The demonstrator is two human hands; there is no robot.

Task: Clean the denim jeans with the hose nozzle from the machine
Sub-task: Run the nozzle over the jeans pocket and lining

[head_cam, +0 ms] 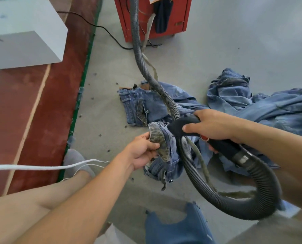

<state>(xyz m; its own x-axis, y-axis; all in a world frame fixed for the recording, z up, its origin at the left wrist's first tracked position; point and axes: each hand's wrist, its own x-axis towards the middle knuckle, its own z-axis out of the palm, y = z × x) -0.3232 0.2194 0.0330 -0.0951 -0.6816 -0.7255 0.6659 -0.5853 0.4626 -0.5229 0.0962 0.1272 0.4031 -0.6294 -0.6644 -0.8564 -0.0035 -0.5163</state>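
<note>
Left hand (143,152) pinches turned-out jeans (161,150) fold, lifted just above floor (217,55). Right hand (212,127) wrapped round nozzle (177,128), tip touching fold. Keep your left pinch taut so cloth lies flat under tip; draw nozzle slowly along seam, likely toward you. Hose (164,95) runs from red machine (157,18), crosses jeans, loops low at right: keep loop slack. More denim (252,103) right; open floor left up to green edge.
</note>
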